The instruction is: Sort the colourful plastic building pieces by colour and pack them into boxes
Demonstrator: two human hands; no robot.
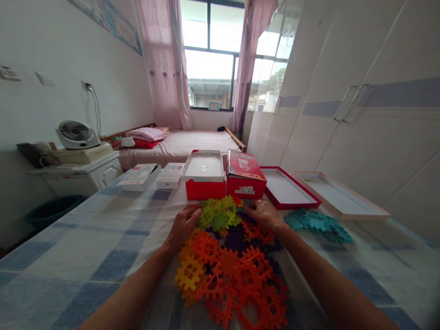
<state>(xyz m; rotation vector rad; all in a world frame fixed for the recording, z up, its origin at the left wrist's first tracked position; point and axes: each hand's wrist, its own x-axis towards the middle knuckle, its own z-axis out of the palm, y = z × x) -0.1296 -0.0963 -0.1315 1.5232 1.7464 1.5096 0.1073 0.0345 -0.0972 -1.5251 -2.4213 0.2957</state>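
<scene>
Interlocking plastic building pieces with notched edges lie heaped on the table in front of me. At the heap's far left, my left hand (186,223) curls its fingers onto the edge of the yellow-green building pieces (220,214). My right hand (264,213) is bent over the far right side of the heap, fingertips drawn together beside a small blue-teal patch; what they pinch is hidden. Orange-red pieces (245,275) spread nearest me, with yellow pieces (189,273) at their left. Dark purple pieces (235,240) show between the colours.
Teal pieces (318,222) lie apart, right of my right forearm. Beyond the heap stand a red box (244,167), a white-lined box (205,188), a red-rimmed tray (292,195) and a pale tray (343,197). Two white boxes (140,176) sit left on the checked tablecloth (117,266).
</scene>
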